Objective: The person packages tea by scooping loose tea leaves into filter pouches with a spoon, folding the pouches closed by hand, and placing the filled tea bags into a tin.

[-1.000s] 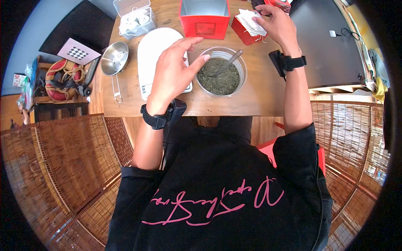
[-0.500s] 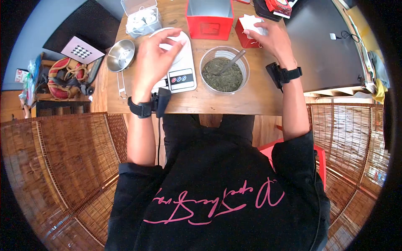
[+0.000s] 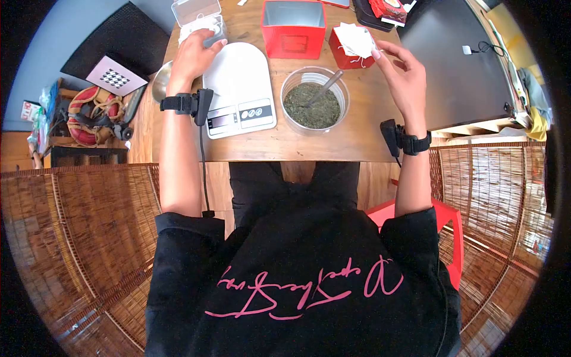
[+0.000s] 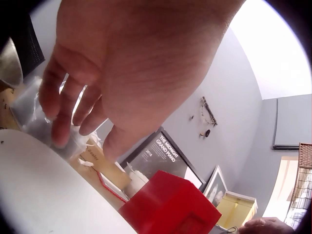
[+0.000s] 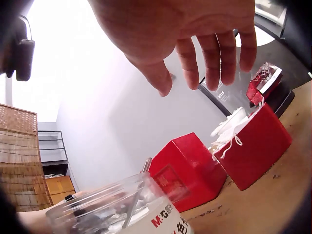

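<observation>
Left hand [image 3: 193, 58] at clear box [image 3: 196, 9], right hand [image 3: 407, 82] beside white bags [image 3: 355, 40]

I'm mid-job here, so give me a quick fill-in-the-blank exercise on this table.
In the head view, the round tub stands to the ____ of the white scale.
The larger box and the smaller box beside it are both ____ outside.
Of those two, white bags stick out of the ____ one.
The person's ____ grip is at the clear plastic box.

Missing words: right; red; smaller; left
</observation>
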